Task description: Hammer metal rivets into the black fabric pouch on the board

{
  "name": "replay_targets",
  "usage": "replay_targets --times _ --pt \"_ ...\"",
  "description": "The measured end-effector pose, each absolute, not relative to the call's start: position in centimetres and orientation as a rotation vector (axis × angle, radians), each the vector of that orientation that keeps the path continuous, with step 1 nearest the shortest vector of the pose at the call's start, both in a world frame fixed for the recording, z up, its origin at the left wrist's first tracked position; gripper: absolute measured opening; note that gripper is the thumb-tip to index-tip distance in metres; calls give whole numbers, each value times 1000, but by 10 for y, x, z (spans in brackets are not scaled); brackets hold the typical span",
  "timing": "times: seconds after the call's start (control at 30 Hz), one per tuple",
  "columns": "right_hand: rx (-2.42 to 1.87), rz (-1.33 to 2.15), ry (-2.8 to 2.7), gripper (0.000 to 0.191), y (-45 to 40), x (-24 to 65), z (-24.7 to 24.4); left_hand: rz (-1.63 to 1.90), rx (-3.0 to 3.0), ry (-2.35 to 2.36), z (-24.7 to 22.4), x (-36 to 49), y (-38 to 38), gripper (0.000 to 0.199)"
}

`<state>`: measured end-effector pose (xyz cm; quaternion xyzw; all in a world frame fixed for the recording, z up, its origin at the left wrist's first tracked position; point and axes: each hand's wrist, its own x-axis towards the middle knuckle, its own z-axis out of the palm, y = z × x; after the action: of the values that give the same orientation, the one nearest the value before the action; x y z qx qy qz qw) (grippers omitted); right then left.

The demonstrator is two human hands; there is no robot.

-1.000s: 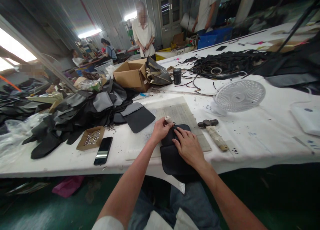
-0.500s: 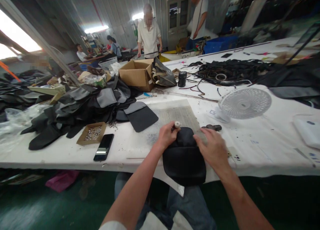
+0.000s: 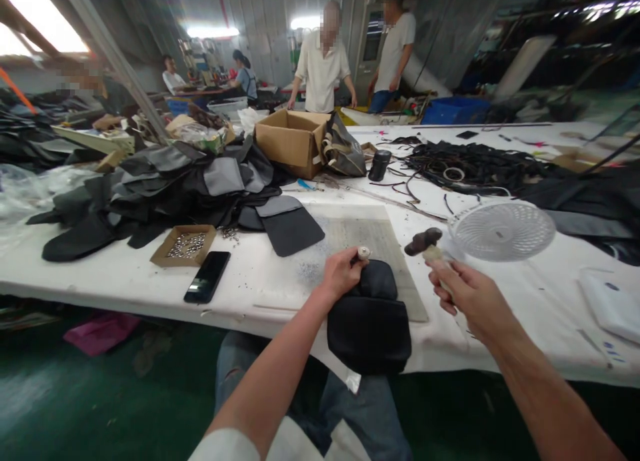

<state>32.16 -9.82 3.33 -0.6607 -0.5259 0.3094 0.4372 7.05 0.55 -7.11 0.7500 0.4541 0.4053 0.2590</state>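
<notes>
Hammer (image 3: 423, 242) clamped by its handle in my right hand (image 3: 467, 293) over the tabletop (image 3: 530, 307), I watch my left hand (image 3: 344, 273) pinch a white-ended tool (image 3: 364, 253) at the black pouch (image 3: 370, 333), which overhangs the near edge.

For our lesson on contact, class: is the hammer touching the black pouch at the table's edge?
Apart. The head view shows the hammer beyond the black pouch's right side, with a strip of mat visible between it and the black pouch.
</notes>
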Motion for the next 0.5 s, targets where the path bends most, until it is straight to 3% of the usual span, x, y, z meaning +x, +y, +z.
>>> replay_targets --times 0.07,0.13,0.23,0.37,0.5 --pt "-1506 776 -1337 56 -107 300 66 1091 2038 1242 -71 71 6 10" --pt "-1472 548 -1483 62 -111 278 85 1081 2045 1256 -70 71 5 11" --pt "-1519 178 -1728 64 -105 254 77 1062 2057 1268 -67 70 3 11" --pt "-1616 217 -1919 64 -85 247 54 1012 2053 1309 -62 69 0 11" --pt "-1634 169 -1892 69 -83 253 77 987 2090 1332 -60 70 0 13"
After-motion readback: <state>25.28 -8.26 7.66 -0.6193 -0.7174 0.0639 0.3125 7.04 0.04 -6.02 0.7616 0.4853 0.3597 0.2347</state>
